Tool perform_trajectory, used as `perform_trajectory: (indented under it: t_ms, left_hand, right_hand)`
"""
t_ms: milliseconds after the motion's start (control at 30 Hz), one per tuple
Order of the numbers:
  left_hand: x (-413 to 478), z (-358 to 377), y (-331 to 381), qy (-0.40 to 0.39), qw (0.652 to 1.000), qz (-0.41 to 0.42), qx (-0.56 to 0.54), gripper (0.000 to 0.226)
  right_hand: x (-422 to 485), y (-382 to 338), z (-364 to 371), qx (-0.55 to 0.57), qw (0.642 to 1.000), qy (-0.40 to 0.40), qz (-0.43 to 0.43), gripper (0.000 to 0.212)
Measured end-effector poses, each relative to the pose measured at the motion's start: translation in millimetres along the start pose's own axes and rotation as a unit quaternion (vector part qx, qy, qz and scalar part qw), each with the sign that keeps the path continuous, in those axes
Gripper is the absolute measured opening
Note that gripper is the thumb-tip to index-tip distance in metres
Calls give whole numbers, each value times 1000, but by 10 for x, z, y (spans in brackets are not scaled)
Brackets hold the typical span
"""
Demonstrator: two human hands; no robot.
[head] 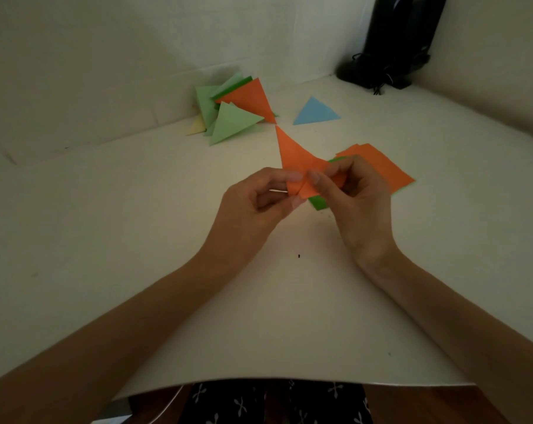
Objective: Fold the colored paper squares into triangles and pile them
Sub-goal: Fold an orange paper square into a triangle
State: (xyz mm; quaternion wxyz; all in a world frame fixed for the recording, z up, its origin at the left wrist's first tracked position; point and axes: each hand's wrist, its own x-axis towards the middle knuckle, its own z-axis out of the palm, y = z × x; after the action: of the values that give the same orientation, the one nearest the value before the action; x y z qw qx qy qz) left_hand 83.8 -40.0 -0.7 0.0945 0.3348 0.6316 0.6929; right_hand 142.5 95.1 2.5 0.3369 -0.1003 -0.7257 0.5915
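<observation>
Orange paper (pixel 292 154), half folded, is held above the worktop (pixel 167 240) between both hands. The left hand (pixel 259 206) pinches its near corner and the right hand (pixel 357 197) pinches the fold just beside it, thumbs almost touching. Creased in mid-air, the corners may slip out of line and give a lopsided triangle. Under the right hand lie unfolded squares (pixel 387 169). Beyond the hands sits the pile of triangles (pixel 234 111), with a blue triangle (pixel 315 113) apart from it. No writing is legible.

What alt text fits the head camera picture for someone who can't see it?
A left hand and right hand pinch an orange paper mid-fold above a table. Orange and green squares lie by the right hand; folded triangles are piled near the wall, a blue triangle apart.
</observation>
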Motion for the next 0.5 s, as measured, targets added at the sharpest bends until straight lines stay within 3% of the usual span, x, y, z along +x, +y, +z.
perform_trajectory:
  t_ms: [500]
  left_hand:
    - [-5,42,29,16,998,-52,-39,24]
  right_hand:
    - [-43,-13,-20,-20,999,1,-41,20]
